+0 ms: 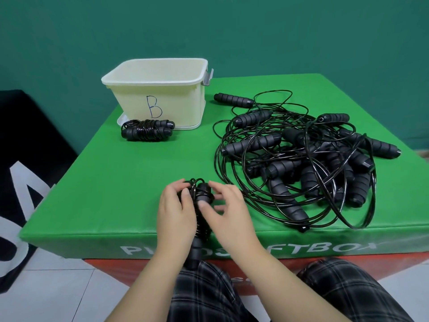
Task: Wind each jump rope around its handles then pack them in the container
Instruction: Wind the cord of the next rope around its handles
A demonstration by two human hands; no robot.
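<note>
A black jump rope with its cord coiled round both handles is held upright at the near edge of the green soft box. My left hand grips the handles from the left. My right hand pinches the cord near the top of the bundle. A wound jump rope lies in front of the cream container, which is marked "B" and stands at the back left. A tangled pile of black jump ropes fills the right side.
One loose handle lies behind the pile near the container. The green box rests on a red block. A black mat stands at the left on a tiled floor. My legs in checked trousers sit below the box.
</note>
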